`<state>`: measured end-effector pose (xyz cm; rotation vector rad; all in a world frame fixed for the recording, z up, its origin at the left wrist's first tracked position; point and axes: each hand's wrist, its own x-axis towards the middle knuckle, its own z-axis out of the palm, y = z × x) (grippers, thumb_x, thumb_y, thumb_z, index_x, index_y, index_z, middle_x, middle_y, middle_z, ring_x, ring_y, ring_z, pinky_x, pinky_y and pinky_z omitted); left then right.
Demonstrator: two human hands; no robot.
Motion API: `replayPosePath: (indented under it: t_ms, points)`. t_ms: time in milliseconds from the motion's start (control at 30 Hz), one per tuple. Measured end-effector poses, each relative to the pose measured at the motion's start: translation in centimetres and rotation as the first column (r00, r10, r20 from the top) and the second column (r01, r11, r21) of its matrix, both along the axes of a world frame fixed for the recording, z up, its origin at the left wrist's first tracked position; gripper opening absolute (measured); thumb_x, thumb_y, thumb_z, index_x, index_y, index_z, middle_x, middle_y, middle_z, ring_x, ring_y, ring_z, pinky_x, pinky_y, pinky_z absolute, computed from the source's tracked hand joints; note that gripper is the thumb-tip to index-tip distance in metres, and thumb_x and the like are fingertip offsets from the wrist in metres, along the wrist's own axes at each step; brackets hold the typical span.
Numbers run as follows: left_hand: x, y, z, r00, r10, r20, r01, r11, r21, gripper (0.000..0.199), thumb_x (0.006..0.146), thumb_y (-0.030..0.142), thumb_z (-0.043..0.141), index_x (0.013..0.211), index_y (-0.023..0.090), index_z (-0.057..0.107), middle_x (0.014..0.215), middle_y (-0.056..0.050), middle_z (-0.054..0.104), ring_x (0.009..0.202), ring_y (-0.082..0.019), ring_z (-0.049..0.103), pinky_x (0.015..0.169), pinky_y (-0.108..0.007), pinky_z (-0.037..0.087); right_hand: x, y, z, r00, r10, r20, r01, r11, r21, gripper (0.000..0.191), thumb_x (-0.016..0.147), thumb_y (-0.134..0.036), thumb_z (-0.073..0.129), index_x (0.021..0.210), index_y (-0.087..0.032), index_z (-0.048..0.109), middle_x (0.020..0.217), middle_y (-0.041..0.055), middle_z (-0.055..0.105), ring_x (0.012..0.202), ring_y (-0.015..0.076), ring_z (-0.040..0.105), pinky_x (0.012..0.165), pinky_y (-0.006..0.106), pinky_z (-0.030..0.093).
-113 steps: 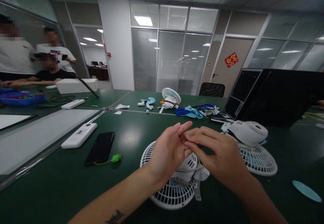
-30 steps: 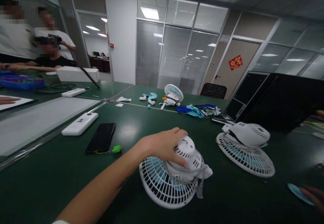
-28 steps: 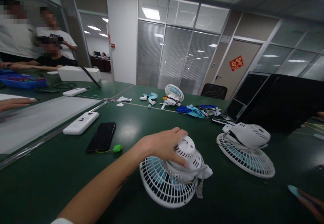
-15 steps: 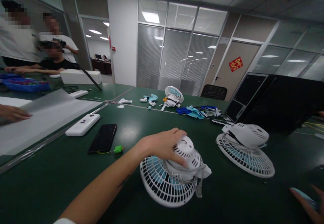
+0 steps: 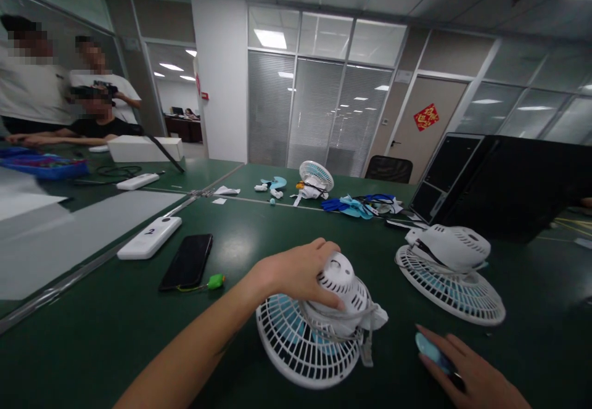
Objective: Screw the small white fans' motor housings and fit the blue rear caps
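A white fan with light blue blades [image 5: 308, 341] lies face down on the green table, its cord wrapped round the base. My left hand [image 5: 303, 273] grips the fan's white motor housing from above. To the right of that fan, my right hand [image 5: 467, 372] holds a small light blue object [image 5: 430, 348] between thumb and fingers; a dark part of it shows near the palm. Beyond my right hand, a second white fan [image 5: 453, 285] rests face down, not touched by either hand.
A black phone [image 5: 187, 262] with a green tag [image 5: 215, 282] and a white power bank [image 5: 150, 237] lie left. A third fan [image 5: 316, 177] and blue pieces [image 5: 356, 206] are farther back. A large black case [image 5: 504, 187] stands right. People are at far left.
My right hand has come in from the right edge with the light blue object, nearer the held fan. At the left, another person's hand has gone from the sheet, which has shifted.
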<state>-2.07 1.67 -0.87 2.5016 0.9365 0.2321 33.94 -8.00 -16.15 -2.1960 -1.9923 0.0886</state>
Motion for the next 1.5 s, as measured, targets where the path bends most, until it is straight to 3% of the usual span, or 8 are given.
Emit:
replayPosePath:
  t_ms: [133,333,433,533,700,1000,1167,1500]
  points:
    - [0.3,-0.7,0.4,0.999,0.04,-0.037,-0.038,0.998,0.052,0.075,0.074,0.05,0.075,0.131,0.012,0.045,0.13,-0.015,0.052,0.113,-0.031,0.056,0.098,-0.042,0.045,-3.7,2.5,4.7,0.984,0.108,-0.14,-0.11,0.994,-0.005,0.066,0.088,-0.064,0.045,0.143,-0.027,0.052,0.13,0.0114,0.064,0.115,0.033,0.064,0.098,0.053,0.051]
    - [0.2,-1.0,0.6,0.998,0.017,-0.055,-0.014,0.998,0.065,0.076,0.069,0.06,0.075,0.125,0.016,0.048,0.125,-0.013,0.055,0.109,-0.031,0.059,0.094,-0.041,0.047,-4.0,6.0,12.5,0.881,0.268,-0.391,-0.104,0.913,0.394,0.051,0.086,-0.058,0.054,0.118,-0.021,0.067,0.119,0.0127,0.067,0.104,0.03,0.064,0.08,0.043,0.057]
    - [0.2,-1.1,0.6,0.997,0.014,-0.082,-0.008,0.997,0.078,0.08,0.069,0.063,0.074,0.129,0.016,0.048,0.123,-0.013,0.055,0.107,-0.031,0.06,0.091,-0.04,0.048,-6.5,7.0,16.7,0.661,0.425,-0.618,-0.122,0.874,0.471,0.044,0.086,-0.056,0.058,0.11,-0.021,0.067,0.078,0.0062,0.067,0.061,0.0184,0.062,0.047,0.028,0.049]
    - [0.5,-1.7,0.7,0.993,0.047,-0.109,-0.033,0.991,0.129,0.085,0.07,0.067,0.071,0.134,0.017,0.048,0.119,-0.012,0.056,0.099,-0.032,0.063,0.084,-0.04,0.05,-10.4,7.4,18.9,0.408,0.568,-0.715,-0.092,0.804,0.587,0.038,0.086,-0.054,0.062,0.106,-0.022,0.061,0.074,0.0027,0.069,0.063,0.0166,0.067,0.051,0.026,0.051]
    - [1.4,-2.1,0.4,0.992,0.078,-0.101,-0.052,0.969,0.24,0.078,0.069,0.074,0.067,0.122,0.018,0.058,0.105,-0.011,0.059,0.088,-0.031,0.064,0.078,-0.042,0.052,-16.3,8.3,17.4,0.176,0.642,-0.746,-0.12,0.767,0.631,0.035,0.089,-0.055,0.058,0.098,-0.022,0.048,0.08,0.0016,0.074,0.045,0.0122,0.064,0.039,0.02,0.042]
    - [3.0,-0.5,-2.2,0.954,-0.075,0.289,0.069,0.997,0.03,0.074,0.064,0.062,0.079,0.121,0.018,0.061,0.123,-0.01,0.066,0.113,-0.03,0.061,0.102,-0.044,0.046,-15.9,9.3,15.6,0.245,0.713,-0.657,0.129,0.647,0.751,0.029,0.092,-0.049,0.058,0.096,-0.023,0.045,0.074,-0.0026,0.069,0.041,0.0088,0.059,0.038,0.02,0.042]
    - [4.7,-1.2,-4.9,0.777,0.063,0.627,-0.072,0.997,-0.012,0.055,0.065,0.044,0.08,0.11,0.017,0.064,0.103,-0.006,0.071,0.092,-0.025,0.067,0.088,-0.038,0.051,-16.3,9.6,15.2,0.148,0.812,-0.565,0.155,0.545,0.824,0.024,0.094,-0.044,0.057,0.096,-0.023,0.047,0.072,-0.0042,0.069,0.038,0.0089,0.058,0.034,0.019,0.043]
    - [5.2,-1.8,-6.2,0.707,0.07,0.704,-0.158,0.986,0.061,0.04,0.067,0.034,0.075,0.102,0.017,0.063,0.101,-0.007,0.07,0.095,-0.027,0.065,0.089,-0.041,0.046,-15.5,8.9,15.3,0.16,0.877,-0.454,-0.066,0.468,0.881,0.009,0.101,-0.031,0.049,0.103,-0.023,0.052,0.075,-0.0052,0.067,0.038,0.0042,0.057,0.036,0.013,0.042]
